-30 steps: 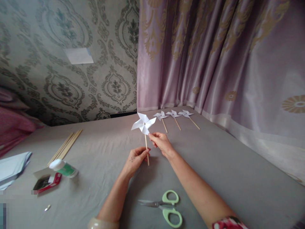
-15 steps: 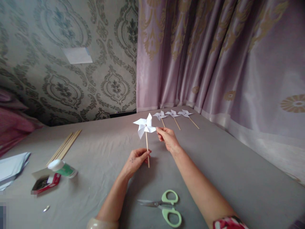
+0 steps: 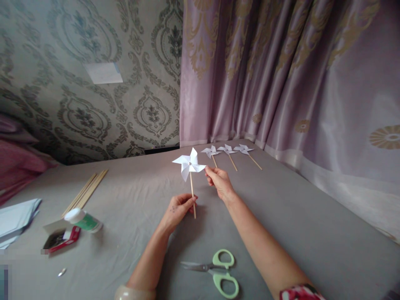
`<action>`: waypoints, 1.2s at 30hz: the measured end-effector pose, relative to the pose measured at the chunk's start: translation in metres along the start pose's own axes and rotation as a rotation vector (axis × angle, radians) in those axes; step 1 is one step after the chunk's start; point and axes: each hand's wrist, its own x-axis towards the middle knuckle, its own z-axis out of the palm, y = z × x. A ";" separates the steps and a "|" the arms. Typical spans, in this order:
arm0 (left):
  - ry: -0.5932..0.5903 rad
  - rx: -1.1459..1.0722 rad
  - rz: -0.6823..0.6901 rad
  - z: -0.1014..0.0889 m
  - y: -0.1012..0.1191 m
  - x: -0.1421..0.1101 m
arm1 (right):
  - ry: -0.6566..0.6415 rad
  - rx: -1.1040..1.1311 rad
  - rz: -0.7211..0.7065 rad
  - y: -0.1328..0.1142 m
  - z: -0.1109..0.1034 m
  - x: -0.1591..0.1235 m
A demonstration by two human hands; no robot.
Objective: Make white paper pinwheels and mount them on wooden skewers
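A white paper pinwheel (image 3: 189,163) on a thin wooden stick is held upright above the table. My left hand (image 3: 179,209) pinches the stick low down between thumb and fingers, and the stick's end pokes out below. With thumb and forefinger, my right hand (image 3: 219,180) grips the tip of the blade on the right. A small pin head marks the pinwheel's centre. Between my forearms and nearer to me lie scissors (image 3: 210,268) with pale green handles, their blades slightly parted. Three finished-looking pinwheels (image 3: 228,150) lie side by side at the back.
At left lie several wooden sticks (image 3: 89,187), a white and green bottle (image 3: 83,220), an open red box (image 3: 73,238) with small dark contents, and a stack of paper (image 3: 18,218). A small shiny piece (image 3: 62,272) sits near the front. Curtains (image 3: 281,75) border the table's right side.
The pinwheel's blades have turned a little. My right hand has moved slightly right and up, holding a blade tip. My left hand stays on the stick.
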 end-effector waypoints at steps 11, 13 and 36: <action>-0.048 0.031 -0.033 0.003 0.003 -0.002 | 0.027 0.004 -0.063 0.001 -0.004 0.004; -0.052 0.035 -0.035 0.002 0.003 -0.003 | 0.033 0.003 -0.069 0.001 -0.005 0.005; 0.207 -0.133 0.002 -0.010 -0.004 0.006 | -0.636 -0.500 0.237 0.029 0.019 -0.031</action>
